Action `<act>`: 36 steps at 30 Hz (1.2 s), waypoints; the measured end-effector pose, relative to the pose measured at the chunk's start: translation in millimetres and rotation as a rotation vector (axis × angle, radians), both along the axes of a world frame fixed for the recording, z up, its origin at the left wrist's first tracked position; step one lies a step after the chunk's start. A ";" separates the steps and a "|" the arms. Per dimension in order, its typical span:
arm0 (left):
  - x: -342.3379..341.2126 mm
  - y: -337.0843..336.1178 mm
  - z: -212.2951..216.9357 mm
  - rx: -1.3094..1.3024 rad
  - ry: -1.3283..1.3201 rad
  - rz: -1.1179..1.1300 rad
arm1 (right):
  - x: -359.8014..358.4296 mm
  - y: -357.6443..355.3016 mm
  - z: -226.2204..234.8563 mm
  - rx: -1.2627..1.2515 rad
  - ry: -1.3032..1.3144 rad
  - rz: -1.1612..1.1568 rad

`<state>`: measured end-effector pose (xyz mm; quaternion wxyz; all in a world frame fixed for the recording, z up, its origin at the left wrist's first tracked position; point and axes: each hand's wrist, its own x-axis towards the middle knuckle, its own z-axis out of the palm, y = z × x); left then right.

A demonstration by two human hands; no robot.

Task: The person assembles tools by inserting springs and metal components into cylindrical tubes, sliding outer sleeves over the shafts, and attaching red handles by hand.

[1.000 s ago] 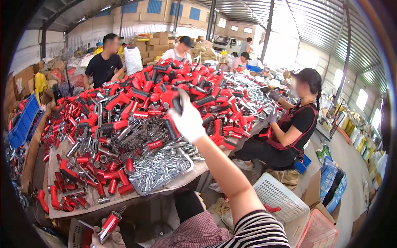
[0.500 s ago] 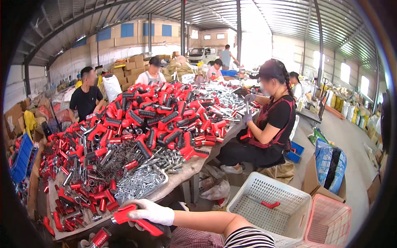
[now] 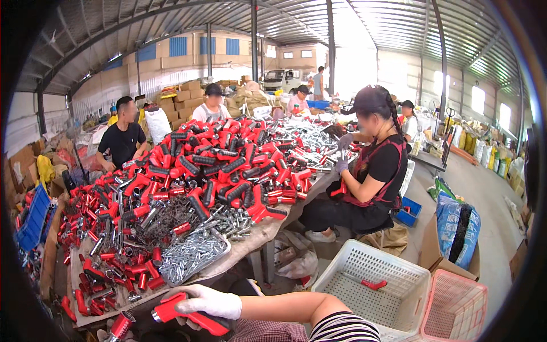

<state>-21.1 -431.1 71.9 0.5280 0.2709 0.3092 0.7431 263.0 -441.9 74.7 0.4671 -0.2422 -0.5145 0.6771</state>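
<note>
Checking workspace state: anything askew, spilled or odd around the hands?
Nothing damaged. The gloved hand grips a red handle part below the table edge. One lone red part lies in the white basket; the parts pile is heaped loosely, none visibly spilled.

A white-gloved right hand grips a red tool handle low in the view, just off the near edge of the worktop; the arm crosses from the right. The left hand is out of sight. The worktop is heaped with red-and-black handles, and a tray of silver bolts sits near its front edge. A white basket on the floor holds one red part — a pink basket stands just beside it. Other people sit around the worktop.
</note>
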 end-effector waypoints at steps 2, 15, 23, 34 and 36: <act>-23.2 11.6 -23.3 0.096 0.062 -0.205 | 1.6 -0.8 0.6 -0.007 0.019 -0.039; 2.6 20.3 -29.0 -0.071 0.225 -0.524 | -4.8 -1.8 -7.7 0.561 -0.650 -0.142; 35.6 41.0 -53.6 -0.196 -0.663 -0.227 | -47.0 11.0 -49.3 1.229 -0.845 -0.374; 61.6 47.4 -89.0 -0.365 -0.612 -0.326 | -36.0 -15.2 -75.7 1.256 -1.135 -0.326; 67.9 47.8 -80.1 -0.382 -0.562 -0.326 | -37.5 -22.7 -78.8 1.050 -1.218 -0.378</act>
